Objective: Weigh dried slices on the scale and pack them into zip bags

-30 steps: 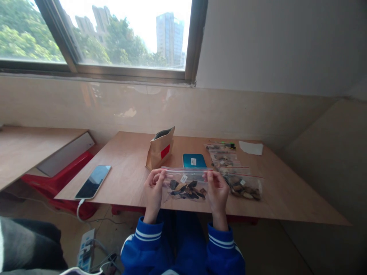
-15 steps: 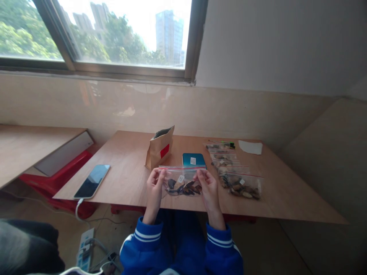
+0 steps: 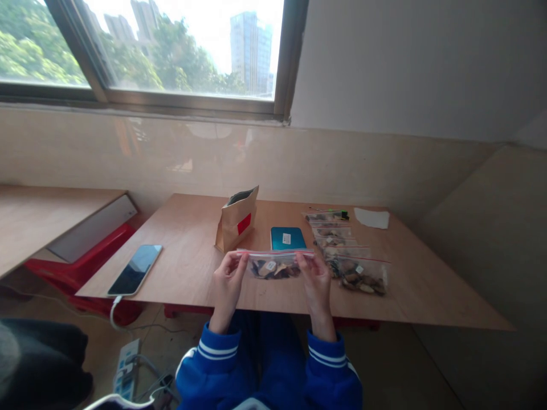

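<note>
A clear zip-lock bag [image 3: 276,270] with a red-lined seal and a small white label hangs between my two hands over the table's near edge. Dark and tan dried pieces lie inside it. My left hand [image 3: 229,280] pinches its left upper corner between thumb and fingers. At the right upper corner, my right hand [image 3: 315,280] grips the bag the same way. Just beyond it lies a blue square box [image 3: 288,238] with a white label. A kraft paper pouch [image 3: 236,221] with a red patch stands open at the top, behind my left hand.
Several similar filled zip-lock bags [image 3: 362,278] overlap in a row on the right of the table [image 3: 431,290]. A white paper piece [image 3: 371,218] lies behind them. On the left is a phone [image 3: 135,270] with a cable; a power strip [image 3: 127,370] sits on the floor.
The bag has tilted, so its body looks shorter below the seal. My hands have moved slightly apart, both still gripping its top corners.
</note>
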The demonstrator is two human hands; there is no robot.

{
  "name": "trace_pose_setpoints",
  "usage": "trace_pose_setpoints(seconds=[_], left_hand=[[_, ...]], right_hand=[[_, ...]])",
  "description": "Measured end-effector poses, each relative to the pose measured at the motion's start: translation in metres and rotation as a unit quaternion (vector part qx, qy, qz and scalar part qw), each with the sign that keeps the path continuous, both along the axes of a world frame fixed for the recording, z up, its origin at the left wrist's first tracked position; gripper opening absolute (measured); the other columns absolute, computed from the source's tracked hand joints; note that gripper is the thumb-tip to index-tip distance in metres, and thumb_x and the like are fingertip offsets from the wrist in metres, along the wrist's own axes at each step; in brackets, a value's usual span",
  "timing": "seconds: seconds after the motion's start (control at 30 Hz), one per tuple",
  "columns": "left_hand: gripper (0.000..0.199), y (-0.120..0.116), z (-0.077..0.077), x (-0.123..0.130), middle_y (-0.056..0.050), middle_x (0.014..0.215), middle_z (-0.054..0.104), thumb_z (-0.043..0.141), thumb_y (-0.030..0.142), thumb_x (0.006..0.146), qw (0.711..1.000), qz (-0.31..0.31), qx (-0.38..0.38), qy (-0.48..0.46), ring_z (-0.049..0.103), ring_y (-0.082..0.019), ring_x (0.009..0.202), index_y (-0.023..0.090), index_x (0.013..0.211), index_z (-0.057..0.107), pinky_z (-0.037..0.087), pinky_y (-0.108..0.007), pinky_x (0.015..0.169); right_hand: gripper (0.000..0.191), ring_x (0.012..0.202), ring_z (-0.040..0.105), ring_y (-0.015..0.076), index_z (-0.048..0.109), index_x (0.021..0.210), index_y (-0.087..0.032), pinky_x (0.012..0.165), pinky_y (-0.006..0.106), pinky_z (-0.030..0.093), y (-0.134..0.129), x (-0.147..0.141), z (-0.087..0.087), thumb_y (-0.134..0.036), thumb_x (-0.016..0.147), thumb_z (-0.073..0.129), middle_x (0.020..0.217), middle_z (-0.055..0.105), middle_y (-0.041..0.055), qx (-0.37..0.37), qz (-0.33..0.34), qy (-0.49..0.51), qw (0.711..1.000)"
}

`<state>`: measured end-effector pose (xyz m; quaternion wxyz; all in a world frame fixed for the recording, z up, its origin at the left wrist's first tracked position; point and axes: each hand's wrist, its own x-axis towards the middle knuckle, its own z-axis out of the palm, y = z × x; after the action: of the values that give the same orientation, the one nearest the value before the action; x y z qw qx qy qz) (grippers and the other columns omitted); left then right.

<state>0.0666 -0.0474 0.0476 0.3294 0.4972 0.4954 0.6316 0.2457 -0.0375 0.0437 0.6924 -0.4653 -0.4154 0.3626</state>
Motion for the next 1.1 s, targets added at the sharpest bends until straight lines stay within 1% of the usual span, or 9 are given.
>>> trace_pose_setpoints(seconds=[0.1,0.23,0.3,0.37,0.47,0.53,0.67,0.87,1.1], left_hand=[[0.021,-0.001,0.0,0.002,-0.001,0.078,0.068,0.063,0.039,0.084,0.999,0.03,0.011,0.021,0.065,-0.015,0.076,0.018,0.083,0.063,0.05,-0.023,0.071],[0.022,-0.002,0.003,0.011,0.0,0.076,0.065,0.062,0.041,0.084,0.998,0.013,0.006,-0.054,0.063,-0.013,0.072,0.019,0.082,0.059,0.049,-0.023,0.068],[0.024,-0.001,0.004,0.014,0.001,0.075,0.063,0.059,0.042,0.086,0.994,-0.012,0.002,-0.107,0.061,-0.012,0.07,0.019,0.082,0.059,0.049,-0.022,0.067],[0.024,-0.001,0.004,0.017,0.001,0.077,0.063,0.06,0.043,0.085,0.99,-0.04,0.002,-0.139,0.06,-0.011,0.07,0.019,0.087,0.061,0.049,-0.021,0.065],[0.026,-0.002,0.004,0.017,0.001,0.079,0.066,0.066,0.042,0.081,0.986,-0.07,-0.003,-0.149,0.061,-0.012,0.069,0.019,0.092,0.064,0.049,-0.021,0.062],[0.024,-0.002,0.005,0.015,0.001,0.076,0.067,0.069,0.04,0.079,0.987,-0.068,-0.01,-0.142,0.063,-0.012,0.069,0.018,0.088,0.064,0.05,-0.022,0.063],[0.024,-0.001,0.006,0.011,-0.001,0.074,0.069,0.071,0.039,0.076,0.992,-0.046,-0.025,-0.117,0.065,-0.014,0.068,0.016,0.082,0.066,0.051,-0.024,0.064],[0.026,-0.001,0.008,0.01,-0.003,0.074,0.072,0.073,0.04,0.074,0.995,-0.027,-0.031,-0.092,0.067,-0.017,0.07,0.015,0.08,0.07,0.054,-0.027,0.064],[0.021,-0.003,0.011,0.007,-0.002,0.075,0.07,0.072,0.036,0.076,0.999,-0.002,0.0,-0.049,0.066,-0.015,0.072,0.016,0.081,0.07,0.052,-0.024,0.064]], right_hand=[[0.018,0.071,0.06,0.0139,0.069,0.075,-0.019,0.072,0.027,0.047,0.0,-0.001,0.001,-0.037,0.074,0.073,0.071,0.068,-0.0013,0.022,-0.022,0.003,1.0],[0.021,0.067,0.059,0.0129,0.067,0.074,-0.019,0.069,0.026,0.047,0.001,-0.002,0.002,-0.039,0.075,0.072,0.068,0.065,-0.0022,0.015,-0.022,0.023,0.999],[0.023,0.067,0.059,0.0132,0.067,0.075,-0.019,0.068,0.026,0.047,0.001,-0.002,0.003,-0.041,0.076,0.072,0.068,0.065,-0.0017,0.003,0.003,0.01,1.0],[0.023,0.069,0.06,0.0137,0.068,0.087,-0.02,0.069,0.026,0.048,-0.001,-0.003,0.004,-0.042,0.08,0.067,0.072,0.066,-0.0009,0.001,0.048,0.002,0.999],[0.028,0.083,0.064,0.0161,0.067,0.103,-0.023,0.076,0.029,0.051,-0.004,-0.007,0.006,-0.043,0.085,0.062,0.093,0.07,0.0033,0.016,0.108,-0.008,0.994],[0.027,0.089,0.065,0.0187,0.069,0.097,-0.021,0.081,0.032,0.052,-0.004,-0.011,0.007,-0.044,0.082,0.065,0.099,0.071,0.0057,0.013,0.102,-0.022,0.994],[0.024,0.078,0.066,0.0194,0.07,0.08,-0.02,0.077,0.035,0.054,-0.002,-0.015,0.003,-0.043,0.075,0.071,0.081,0.072,0.0043,-0.008,0.048,-0.033,0.998],[0.015,0.08,0.064,0.0182,0.069,0.08,-0.021,0.078,0.032,0.051,-0.003,-0.013,0.001,-0.037,0.079,0.068,0.08,0.069,0.0014,0.026,0.035,-0.062,0.997],[0.018,0.067,0.057,0.014,0.063,0.071,-0.02,0.066,0.026,0.046,-0.008,-0.012,0.01,-0.035,0.08,0.067,0.067,0.06,-0.0023,0.026,0.015,-0.09,0.995]])
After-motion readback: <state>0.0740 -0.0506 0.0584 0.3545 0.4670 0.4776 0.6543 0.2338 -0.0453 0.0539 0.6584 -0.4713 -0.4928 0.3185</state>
